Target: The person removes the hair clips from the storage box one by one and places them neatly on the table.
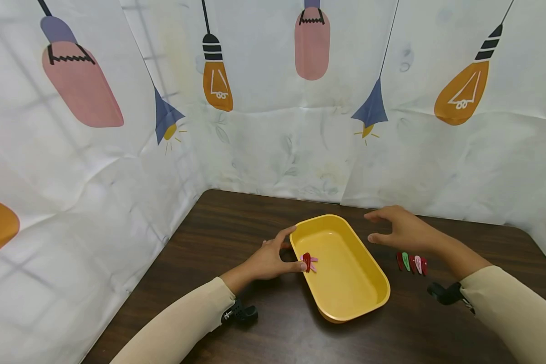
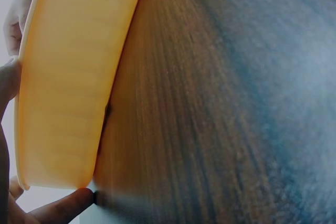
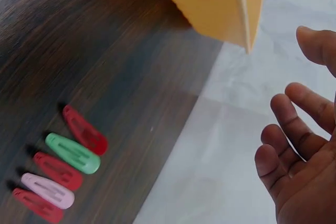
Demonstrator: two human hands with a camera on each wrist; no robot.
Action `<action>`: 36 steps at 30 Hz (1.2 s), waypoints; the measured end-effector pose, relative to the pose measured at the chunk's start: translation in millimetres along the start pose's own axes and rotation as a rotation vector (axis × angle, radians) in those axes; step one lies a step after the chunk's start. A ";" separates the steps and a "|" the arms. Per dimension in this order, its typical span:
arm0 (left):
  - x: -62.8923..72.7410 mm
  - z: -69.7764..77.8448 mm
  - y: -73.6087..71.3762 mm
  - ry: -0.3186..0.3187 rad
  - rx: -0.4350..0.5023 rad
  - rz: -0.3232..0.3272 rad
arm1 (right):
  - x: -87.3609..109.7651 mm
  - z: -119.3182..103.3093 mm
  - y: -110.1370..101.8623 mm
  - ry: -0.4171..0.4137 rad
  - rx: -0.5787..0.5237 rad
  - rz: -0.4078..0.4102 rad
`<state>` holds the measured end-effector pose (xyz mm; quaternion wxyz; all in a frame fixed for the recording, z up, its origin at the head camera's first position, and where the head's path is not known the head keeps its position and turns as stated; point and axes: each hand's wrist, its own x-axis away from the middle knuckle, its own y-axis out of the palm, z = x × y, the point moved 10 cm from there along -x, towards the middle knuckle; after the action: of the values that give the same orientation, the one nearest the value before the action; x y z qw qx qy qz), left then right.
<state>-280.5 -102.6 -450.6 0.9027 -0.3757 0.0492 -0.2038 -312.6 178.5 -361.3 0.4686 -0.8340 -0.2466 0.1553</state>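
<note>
A dark brown table [image 1: 264, 323] is in front of me, set against cloth walls. Closest to me are my two cream sleeves [image 1: 177, 323], with a black wrist thing [image 1: 239, 312] by each cuff. My left hand [image 1: 268, 259] holds the yellow tray [image 1: 348, 273] at its left far corner, thumb on the rim and fingers round the end. The tray sits on the table between my hands. Inside, by my thumb, is a little pile of red and pink clips [image 1: 307, 262]. Right of the tray, five clips [image 1: 412, 264] lie in a row: red, green, red, pink, red. My right hand [image 1: 407, 231] is up in the air nearby, thumb and fingers wide apart, holding nothing. Farthest off, the white cloth [image 1: 264, 156] has pictures of hanging lamps [image 1: 217, 86].
</note>
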 end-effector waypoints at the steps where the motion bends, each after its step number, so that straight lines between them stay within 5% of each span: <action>1: 0.1 -0.2 -0.1 -0.002 0.000 -0.001 | -1.8 -2.2 1.1 0.000 -0.001 -0.004; 14: -0.1 0.1 0.2 0.002 -0.003 -0.007 | -23.4 -29.7 14.2 -0.010 0.024 -0.044; 36: -1.4 -0.9 0.9 -0.003 0.003 -0.008 | -52.2 -62.8 33.4 -0.141 0.033 -0.059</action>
<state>-281.7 -102.1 -452.0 0.9025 -0.3750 0.0463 -0.2070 -316.3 90.5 -356.3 0.4680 -0.8056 -0.3007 0.2040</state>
